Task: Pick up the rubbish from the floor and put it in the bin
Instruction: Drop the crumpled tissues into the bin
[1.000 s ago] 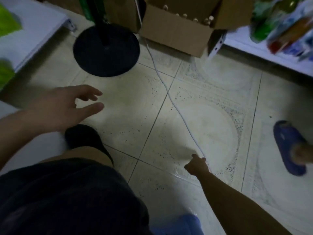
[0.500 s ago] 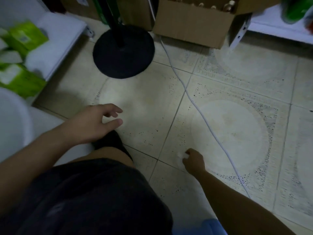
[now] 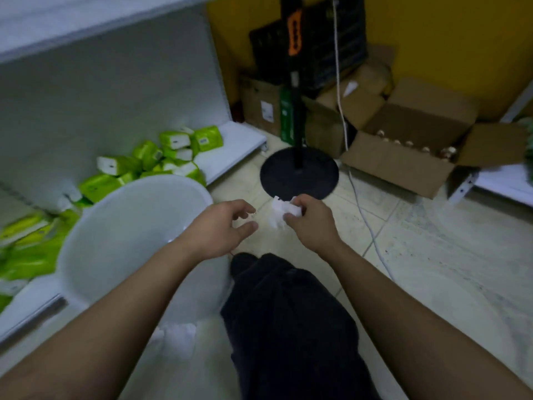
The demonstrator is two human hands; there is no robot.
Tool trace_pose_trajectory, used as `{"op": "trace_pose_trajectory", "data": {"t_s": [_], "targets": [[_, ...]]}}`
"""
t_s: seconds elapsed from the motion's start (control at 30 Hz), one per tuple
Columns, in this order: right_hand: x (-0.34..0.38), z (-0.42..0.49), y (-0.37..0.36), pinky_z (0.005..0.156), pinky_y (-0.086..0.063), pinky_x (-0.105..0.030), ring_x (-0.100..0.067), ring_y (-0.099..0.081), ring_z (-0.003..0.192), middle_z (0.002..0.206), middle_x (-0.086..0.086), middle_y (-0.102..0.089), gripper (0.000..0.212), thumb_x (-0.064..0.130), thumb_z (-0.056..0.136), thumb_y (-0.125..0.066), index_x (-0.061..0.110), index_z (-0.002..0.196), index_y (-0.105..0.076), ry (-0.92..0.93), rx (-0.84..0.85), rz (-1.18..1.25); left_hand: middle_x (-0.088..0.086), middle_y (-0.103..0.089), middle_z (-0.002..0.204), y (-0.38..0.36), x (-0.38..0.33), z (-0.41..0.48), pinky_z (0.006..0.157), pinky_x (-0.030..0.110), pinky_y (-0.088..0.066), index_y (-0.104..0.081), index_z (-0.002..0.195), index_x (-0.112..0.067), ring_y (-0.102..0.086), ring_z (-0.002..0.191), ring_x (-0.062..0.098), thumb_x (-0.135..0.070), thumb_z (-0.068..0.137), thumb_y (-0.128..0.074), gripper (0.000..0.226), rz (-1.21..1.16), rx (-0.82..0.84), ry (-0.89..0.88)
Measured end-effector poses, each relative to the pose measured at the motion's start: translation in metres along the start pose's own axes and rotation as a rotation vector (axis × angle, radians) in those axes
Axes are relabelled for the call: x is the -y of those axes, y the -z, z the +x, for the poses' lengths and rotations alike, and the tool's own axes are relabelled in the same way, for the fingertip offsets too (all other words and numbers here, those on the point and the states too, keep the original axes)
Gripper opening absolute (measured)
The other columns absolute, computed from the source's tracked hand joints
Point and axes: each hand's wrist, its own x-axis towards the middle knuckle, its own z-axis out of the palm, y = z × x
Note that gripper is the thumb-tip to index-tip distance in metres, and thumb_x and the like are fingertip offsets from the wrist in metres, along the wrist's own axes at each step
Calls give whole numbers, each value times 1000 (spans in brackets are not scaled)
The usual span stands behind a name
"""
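Rubbish (image 3: 282,212): white crumpled paper or tissue, no longer on the floor (image 3: 432,255) where the right hand (image 3: 310,223) was pinching at it half a second back; now lifted to mid-air, pinched in the right grip, fingers closed round its upper edge with a ragged tail hanging below. Left hand (image 3: 222,229) raised alongside, just apart from the paper, grip loosely open and holding nothing, thumb and fingers curled toward it. View swung left and up since then, bringing the bin (image 3: 95,226) into sight: white, round, smooth-walled plastic, wide mouth, standing just left of the hands beside the dark-trousered knee (image 3: 277,284). Pick-up judged done; transfer over the rim still to come, a short move leftward. Paper soft, light, creased, likely to flutter or shed if released early. More white scraps (image 3: 178,336) low by the bin's foot, blurred, nature unclear. Floor pale glazed tile, speckled pattern, grout lines. White cable (image 3: 366,215) trailing across it. Black disc base (image 3: 300,176) of a stand behind. Open cardboard box (image 3: 403,166) beyond; green packets (image 3: 173,151) on a low white shelf (image 3: 230,151).
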Motion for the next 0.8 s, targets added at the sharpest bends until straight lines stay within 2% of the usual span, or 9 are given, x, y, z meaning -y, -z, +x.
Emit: {"op": "trace_pose_trajectory", "data": {"t_s": [0.1, 0.2, 0.37, 0.47, 0.6, 0.7, 0.8], "targets": [[63, -2, -7, 52, -37, -15, -15, -53, 68, 77, -3, -64, 9, 16, 76, -67, 11, 77, -59, 142, 116, -66, -7, -66, 114, 31, 16, -38, 92, 30, -47, -61, 118, -27, -59, 106, 12, -41, 87, -62, 34, -13, -128, 41], [121, -9, -24, 50, -36, -18, -8, -48, 59, 64, 6, -55, 11, 19, 74, -69, 19, 73, -58, 269, 261, -155, -6, -66, 115, 53, 43, -79, 90, 28, -47, -62, 117, -27, -59, 104, 12, -40, 87, -62, 33, -39, -241, 119], [192, -33, -86, 49, -29, -22, -4, -43, 56, 60, 11, -48, 15, 20, 73, -72, 23, 75, -57, 445, 540, -362, -5, -67, 111, 64, 99, -151, 87, 26, -47, -64, 113, -25, -60, 102, 14, -40, 85, -64, 32, -110, -364, 328], [205, -56, -136, 52, -34, -25, -17, -52, 65, 61, 8, -52, 12, 17, 73, -72, 19, 74, -60, 511, 694, -448, 0, -68, 109, 53, 132, -192, 85, 25, -47, -64, 112, -22, -62, 100, 17, -38, 84, -65, 32, -166, -401, 454], [185, -88, -204, 66, -43, -31, -30, -62, 82, 86, -6, -63, 13, 16, 74, -71, 7, 80, -64, 517, 861, -534, 3, -67, 113, 21, 175, -234, 91, 34, -49, -64, 113, -19, -62, 103, 23, -37, 85, -64, 34, -245, -335, 622], [149, -106, -247, 67, -41, -26, -24, -59, 78, 89, -10, -66, 12, 16, 74, -71, 11, 83, -65, 455, 1005, -604, 5, -65, 118, -12, 209, -252, 91, 31, -46, -62, 118, -18, -59, 107, 22, -40, 86, -62, 39, -305, -241, 738], [104, -112, -282, 69, -40, -25, -20, -56, 81, 100, -12, -65, 23, 18, 74, -70, 8, 94, -67, 318, 1136, -711, 7, -61, 126, -49, 239, -256, 91, 28, -42, -57, 127, -18, -56, 115, 24, -44, 87, -60, 48, -336, -64, 824]]}}
